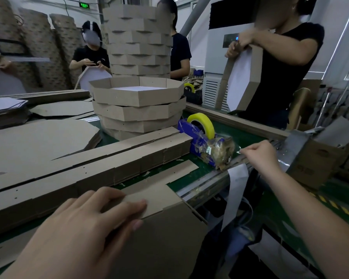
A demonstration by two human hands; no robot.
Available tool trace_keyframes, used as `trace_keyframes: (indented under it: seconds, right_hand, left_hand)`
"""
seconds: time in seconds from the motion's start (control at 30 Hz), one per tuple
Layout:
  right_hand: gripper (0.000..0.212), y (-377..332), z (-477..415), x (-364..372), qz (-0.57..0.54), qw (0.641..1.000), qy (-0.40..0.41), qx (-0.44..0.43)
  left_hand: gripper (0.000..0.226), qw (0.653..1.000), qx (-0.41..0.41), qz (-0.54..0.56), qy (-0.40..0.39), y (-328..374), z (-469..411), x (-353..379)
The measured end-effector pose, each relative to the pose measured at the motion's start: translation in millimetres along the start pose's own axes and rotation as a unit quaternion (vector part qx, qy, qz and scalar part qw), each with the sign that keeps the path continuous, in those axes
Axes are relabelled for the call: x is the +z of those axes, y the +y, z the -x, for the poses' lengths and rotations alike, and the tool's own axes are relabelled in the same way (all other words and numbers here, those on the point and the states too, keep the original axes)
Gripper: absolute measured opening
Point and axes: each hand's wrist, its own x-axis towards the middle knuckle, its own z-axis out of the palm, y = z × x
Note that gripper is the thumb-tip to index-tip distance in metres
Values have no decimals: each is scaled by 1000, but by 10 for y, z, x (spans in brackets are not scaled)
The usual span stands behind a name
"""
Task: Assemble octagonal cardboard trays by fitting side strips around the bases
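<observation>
Left hand [85, 224] lies flat, fingers straight and slightly spread, pressing a side strip [161, 196] onto a cardboard base [159, 248] at the worktop's [189, 174] near edge. Right hand [260, 156] pinches clear tape [239, 151] beside the blue tape dispenser [199, 139].

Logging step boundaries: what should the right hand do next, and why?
Probably carry the clear tape to the side strip. The right hand pinches it by the blue dispenser, while the left hand presses the strip onto the cardboard base, seemingly awaiting taping.
</observation>
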Motion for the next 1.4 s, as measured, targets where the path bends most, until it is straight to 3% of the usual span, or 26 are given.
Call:
trace_keyframes:
  seconds: [0.13,0.27,0.37,0.5,0.57,0.63,0.8,1.1,1.23,1.4]
  right_hand:
    - [18,-179,318,-89,-89,995,-20,-27]
    - [8,-592,974,-131,-177,979,-55,-79]
    - [16,-911,1642,-228,-324,923,-187,-94]
    - [32,-1092,2315,-139,-429,849,-307,24]
    - [25,-1143,2507,-2,-438,829,-334,98]
    - [30,-1208,2613,113,-453,811,-339,149]
    - [29,-1302,2666,206,-488,792,-289,225]
    - [30,-1257,2634,187,-448,800,-323,236]
    - [29,-1173,2589,147,-415,788,-392,229]
    - [34,-1082,2524,164,-403,760,-451,240]
  left_hand:
    - [39,1000,-7,-4,-5,62,-22,-51]
    - [33,1000,-15,-21,-16,135,-43,-98]
    - [33,1000,-16,-18,-17,167,-26,-110]
    - [32,999,-32,-13,-17,168,3,-124]
    - [29,999,-34,-14,-19,160,15,-129]
    - [28,999,-22,-12,-24,149,34,-128]
    - [30,1000,-1,-6,-26,122,75,-135]
    - [21,999,-2,16,-36,150,72,-177]
    - [32,998,8,-3,-57,135,94,-202]
    - [29,998,-41,8,-49,210,58,-212]
